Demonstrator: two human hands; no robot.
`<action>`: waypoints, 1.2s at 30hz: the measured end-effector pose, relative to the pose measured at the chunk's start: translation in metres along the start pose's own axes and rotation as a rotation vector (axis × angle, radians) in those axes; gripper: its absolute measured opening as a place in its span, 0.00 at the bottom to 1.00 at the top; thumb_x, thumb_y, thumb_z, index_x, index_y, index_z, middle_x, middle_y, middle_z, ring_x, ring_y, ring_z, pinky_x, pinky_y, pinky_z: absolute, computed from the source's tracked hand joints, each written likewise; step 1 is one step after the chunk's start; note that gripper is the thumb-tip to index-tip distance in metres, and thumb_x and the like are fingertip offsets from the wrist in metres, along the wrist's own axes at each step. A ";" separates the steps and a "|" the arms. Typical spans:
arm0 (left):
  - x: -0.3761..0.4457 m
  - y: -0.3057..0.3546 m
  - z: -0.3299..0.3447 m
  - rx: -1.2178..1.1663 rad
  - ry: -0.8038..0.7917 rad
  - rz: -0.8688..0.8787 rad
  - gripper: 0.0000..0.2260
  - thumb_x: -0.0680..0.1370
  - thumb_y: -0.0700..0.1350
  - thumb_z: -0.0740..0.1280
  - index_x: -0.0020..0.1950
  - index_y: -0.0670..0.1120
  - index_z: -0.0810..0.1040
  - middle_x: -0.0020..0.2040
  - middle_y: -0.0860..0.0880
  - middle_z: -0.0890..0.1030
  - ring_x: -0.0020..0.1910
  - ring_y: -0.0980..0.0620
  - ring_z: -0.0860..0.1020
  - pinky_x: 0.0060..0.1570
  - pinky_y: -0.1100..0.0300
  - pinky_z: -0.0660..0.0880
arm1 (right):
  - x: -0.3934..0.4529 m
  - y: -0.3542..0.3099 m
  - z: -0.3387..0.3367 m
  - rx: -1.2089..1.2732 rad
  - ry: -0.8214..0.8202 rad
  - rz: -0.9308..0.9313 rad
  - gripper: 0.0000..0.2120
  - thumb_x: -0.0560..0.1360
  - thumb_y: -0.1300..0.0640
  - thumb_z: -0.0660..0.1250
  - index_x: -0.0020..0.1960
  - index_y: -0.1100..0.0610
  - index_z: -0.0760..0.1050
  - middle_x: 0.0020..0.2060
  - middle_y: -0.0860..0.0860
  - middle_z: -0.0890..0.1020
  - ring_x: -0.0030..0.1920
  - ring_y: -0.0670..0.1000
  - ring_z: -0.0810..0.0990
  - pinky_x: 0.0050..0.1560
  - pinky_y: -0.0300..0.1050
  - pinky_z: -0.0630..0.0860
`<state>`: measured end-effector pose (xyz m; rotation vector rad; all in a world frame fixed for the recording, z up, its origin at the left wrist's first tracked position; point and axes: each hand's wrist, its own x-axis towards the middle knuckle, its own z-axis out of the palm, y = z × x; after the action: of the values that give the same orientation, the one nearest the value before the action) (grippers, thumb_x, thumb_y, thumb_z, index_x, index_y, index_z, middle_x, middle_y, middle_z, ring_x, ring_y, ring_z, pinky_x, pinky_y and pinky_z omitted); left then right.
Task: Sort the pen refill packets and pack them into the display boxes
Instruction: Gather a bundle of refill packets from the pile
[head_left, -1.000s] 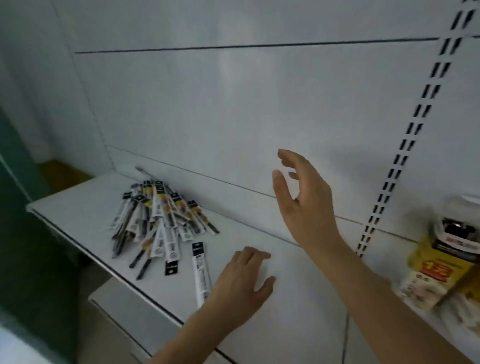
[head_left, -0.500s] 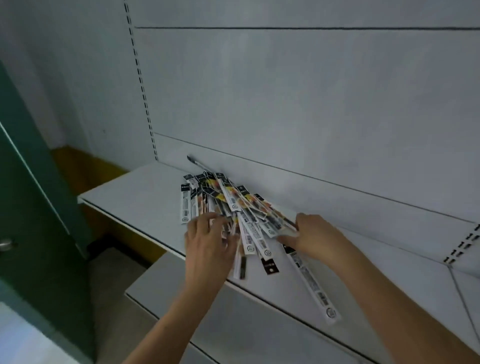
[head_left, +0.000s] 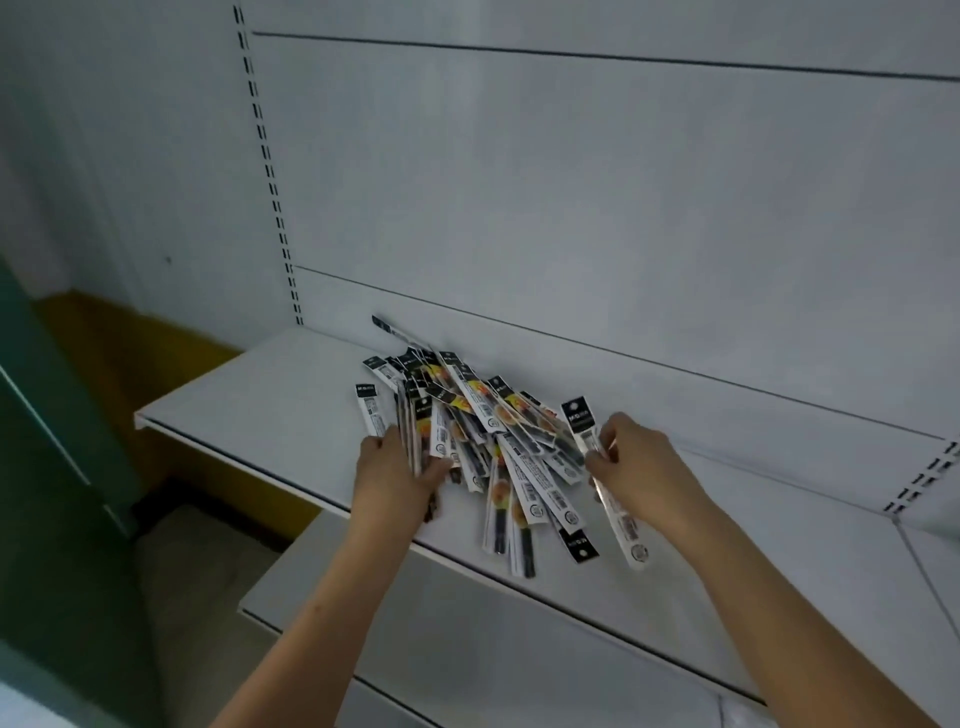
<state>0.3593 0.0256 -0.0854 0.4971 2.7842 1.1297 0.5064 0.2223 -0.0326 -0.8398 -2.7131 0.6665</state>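
In the head view, a heap of packets (head_left: 478, 436) is spread on the white shelf (head_left: 270, 410) at the centre of the frame. A few packets at the heap's left edge are gripped by the closed left hand (head_left: 397, 478). One packet (head_left: 589, 431) at the right edge is pinched by the right hand (head_left: 639, 467). A lower shelf (head_left: 467, 623) is seen below.

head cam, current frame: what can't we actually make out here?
- Display boxes: none in the head view, beyond the frame.
- Packet print in the pile: too small and blurred to read.
- Lower packets: covered by those on top, so no count.
- Left hand grip: the hand's back hides how many packets it holds.
- Right hand pinches one packet; its middle is behind the fingers.
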 end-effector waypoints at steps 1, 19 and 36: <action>0.001 0.000 -0.002 -0.001 -0.020 -0.012 0.29 0.76 0.56 0.70 0.72 0.43 0.67 0.67 0.41 0.69 0.63 0.42 0.74 0.59 0.54 0.71 | 0.005 -0.008 0.004 0.062 0.040 -0.029 0.05 0.79 0.55 0.63 0.50 0.55 0.69 0.36 0.51 0.79 0.31 0.50 0.78 0.32 0.45 0.73; 0.030 0.017 0.032 0.022 0.244 0.034 0.21 0.81 0.61 0.56 0.68 0.51 0.72 0.64 0.47 0.69 0.63 0.47 0.63 0.62 0.51 0.60 | 0.103 -0.025 0.070 -0.216 0.031 -0.005 0.39 0.69 0.27 0.61 0.70 0.52 0.69 0.63 0.54 0.77 0.65 0.59 0.71 0.63 0.53 0.68; 0.034 0.006 0.040 -0.091 0.287 0.098 0.20 0.82 0.58 0.55 0.69 0.50 0.71 0.62 0.48 0.68 0.61 0.49 0.64 0.61 0.58 0.58 | 0.098 -0.012 0.059 0.174 0.034 0.014 0.27 0.74 0.49 0.71 0.69 0.56 0.68 0.59 0.54 0.79 0.51 0.52 0.78 0.49 0.44 0.73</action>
<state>0.3376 0.0672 -0.1083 0.5024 2.9550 1.4478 0.4018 0.2496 -0.0706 -0.8196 -2.5763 0.8686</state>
